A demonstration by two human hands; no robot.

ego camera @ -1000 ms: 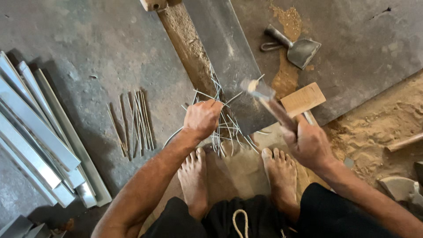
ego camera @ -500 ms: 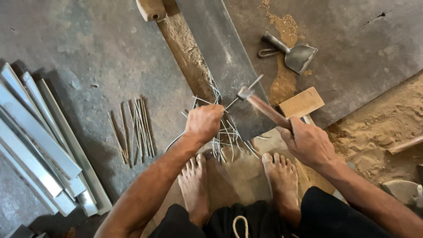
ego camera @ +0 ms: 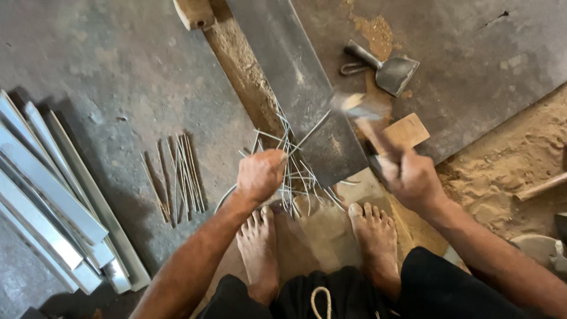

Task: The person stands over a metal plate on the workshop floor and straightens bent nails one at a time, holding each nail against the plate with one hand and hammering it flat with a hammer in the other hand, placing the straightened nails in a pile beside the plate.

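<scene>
Head view: left hand closed on a thin wire above a loose wire pile on a dark metal plate; right hand clamped on a blurred hammer; grey concrete floor, sand at right, metal strips at left

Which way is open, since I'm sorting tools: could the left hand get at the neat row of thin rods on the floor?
Probably yes: the rods lie just beside the left hand on bare floor, but it now grips a wire.
</scene>
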